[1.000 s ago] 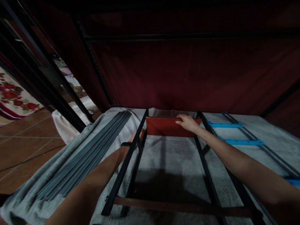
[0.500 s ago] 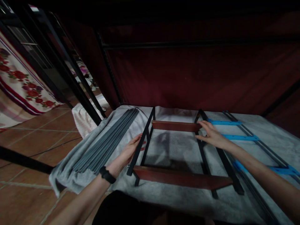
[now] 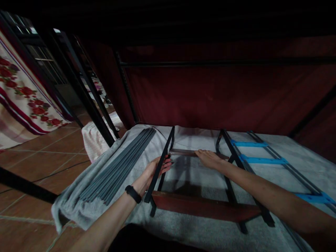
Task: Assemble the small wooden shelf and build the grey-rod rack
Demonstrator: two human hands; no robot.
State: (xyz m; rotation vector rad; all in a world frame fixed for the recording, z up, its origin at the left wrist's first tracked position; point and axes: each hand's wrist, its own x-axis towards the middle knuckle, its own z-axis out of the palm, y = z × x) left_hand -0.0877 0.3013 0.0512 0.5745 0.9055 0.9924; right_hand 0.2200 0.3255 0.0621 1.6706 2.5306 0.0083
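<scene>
A black metal frame (image 3: 160,164) with reddish-brown wooden boards across it lies on the grey blanket in front of me. My left hand (image 3: 158,168), with a black band on its wrist, is around the frame's left side rail, its fingers showing on the inner side. The far board (image 3: 181,152) is turned so that it looks thin, and my right hand (image 3: 208,159) holds its top edge near the middle. Nearer to me, the front board (image 3: 204,207) spans the two sides, untouched. My right thumb is hidden.
Several grey tubes (image 3: 119,164) lie in a bundle on the grey blanket (image 3: 181,227) at left. Blue plastic brackets (image 3: 264,160) join dark rods at right. Black posts (image 3: 78,87) and a dark red cloth (image 3: 210,94) surround this space. Tiled floor (image 3: 34,164) shows at left.
My right hand has moved left from the frame's right side to the middle of the far board. That board has tilted and appears thinner. My left fingers reach farther past the rail.
</scene>
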